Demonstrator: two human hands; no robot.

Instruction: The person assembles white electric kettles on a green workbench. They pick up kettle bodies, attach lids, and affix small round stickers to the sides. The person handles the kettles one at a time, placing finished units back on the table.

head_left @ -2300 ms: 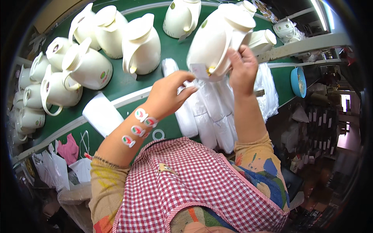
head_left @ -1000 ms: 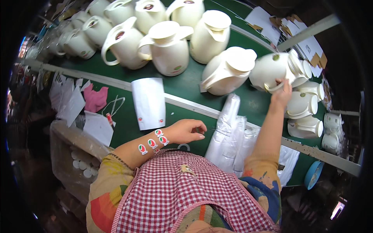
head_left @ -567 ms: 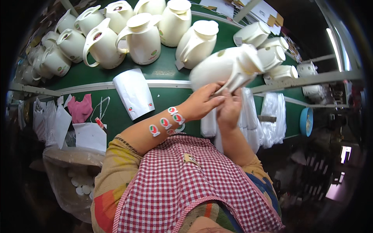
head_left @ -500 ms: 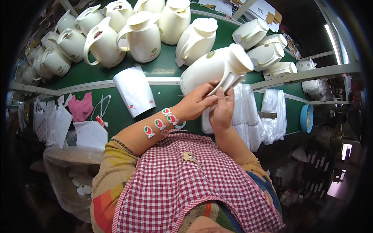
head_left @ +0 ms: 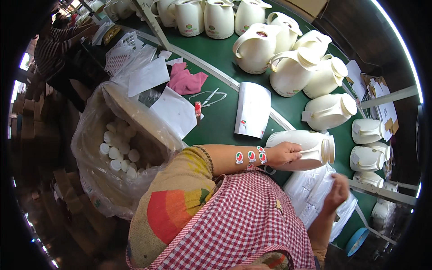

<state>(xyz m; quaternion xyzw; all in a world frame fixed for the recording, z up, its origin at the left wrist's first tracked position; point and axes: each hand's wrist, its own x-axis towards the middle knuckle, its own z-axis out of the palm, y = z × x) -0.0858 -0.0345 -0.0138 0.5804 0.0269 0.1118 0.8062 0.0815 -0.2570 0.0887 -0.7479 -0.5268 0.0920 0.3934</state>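
A cream thermos jug point(head_left: 288, 137) lies tilted on its side in front of me, its mouth pointing right. My left hand point(head_left: 288, 154) is closed on it at the handle side. Several round red, green and white stickers point(head_left: 251, 156) sit on my left forearm. Apart from the jug, just to its lower right, is my right hand point(head_left: 336, 192); motion blurs its fingers, so I cannot tell whether it holds anything. Beyond the held jug, another cream jug point(head_left: 330, 111) lies on its side with a small white tag.
Several upright jugs point(head_left: 256, 47) stand on the green table point(head_left: 211, 67). Nearby are a curved white sheet point(head_left: 253, 110), a pink cloth point(head_left: 186, 80) and clear plastic bags point(head_left: 306, 191). At left, a plastic-lined box point(head_left: 155, 112) holds white caps point(head_left: 114, 153). A blue basin point(head_left: 357, 241) is at lower right.
The view has swung left, bringing the box of caps into sight. My right hand has come off the jug, while my left hand stays on it.
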